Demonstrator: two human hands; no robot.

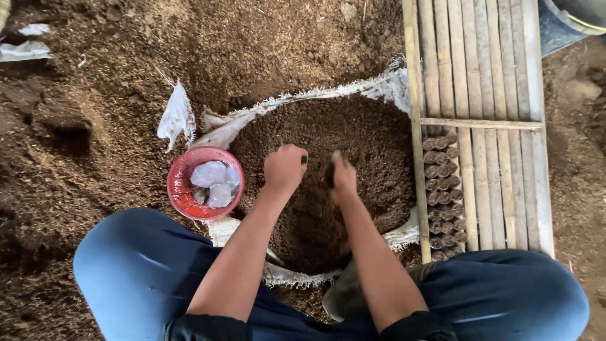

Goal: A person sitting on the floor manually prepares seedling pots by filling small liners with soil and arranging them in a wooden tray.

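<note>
I'm crouched over the open white sack (379, 85) of dark soil mix (372, 145), both hands down in it. My left hand (285, 167) is curled into a loose fist above the soil, whether it grips anything I cannot tell. My right hand (341, 177) is closed around a small dark soil-filled tube (329, 175). Filled tubes (442, 189) are packed in rows at the near end of the bamboo tray (499, 95), touching one another; most of that tray is bare, so by my reckoning plenty remains. The red bowl (183, 196) beside my left hand holds pale plastic pieces (214, 183).
</note>
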